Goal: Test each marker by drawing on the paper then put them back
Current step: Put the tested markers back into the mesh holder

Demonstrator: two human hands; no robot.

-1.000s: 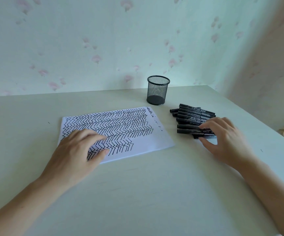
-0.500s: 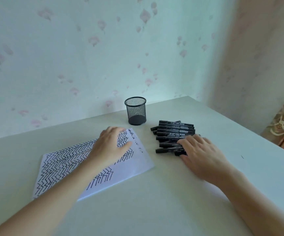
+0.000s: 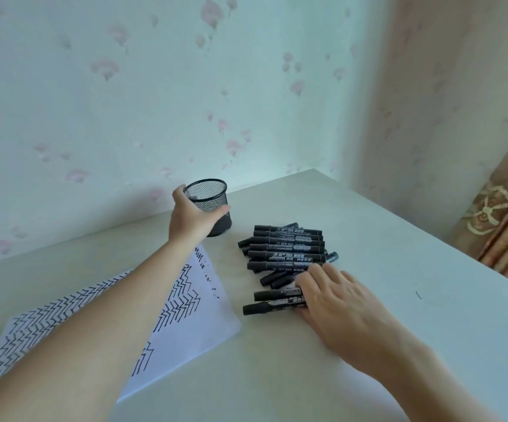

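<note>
While the left hand reached out over the table, its fingers and thumb curled around the black wire-mesh pen cup, fingers behind the rim and thumb across the front wall, so that it gripped the cup from the near left side. That cup stood upright at the far edge of the table, close to the pale wallpapered wall with its faint pink flower print. To the right of the cup and a little nearer the person lay the pile of black markers, all capped as far as could be seen, stacked roughly parallel with their lengths running left to right; two of them lay slightly apart at the near side of the pile. The right hand rested on the right ends of those nearest markers, its fingers fairly straight and spread flat over them, pressing rather than clasping. On the near left of the cup, partly under the left forearm, lay the white sheet of paper, covered with rows of black zigzag strokes, one corner pointing toward the cup. A small dark mark showed on the table surface to the right of the marker pile. Well to the right of the cup, past the table edge, hung a brown patterned curtain.
</note>
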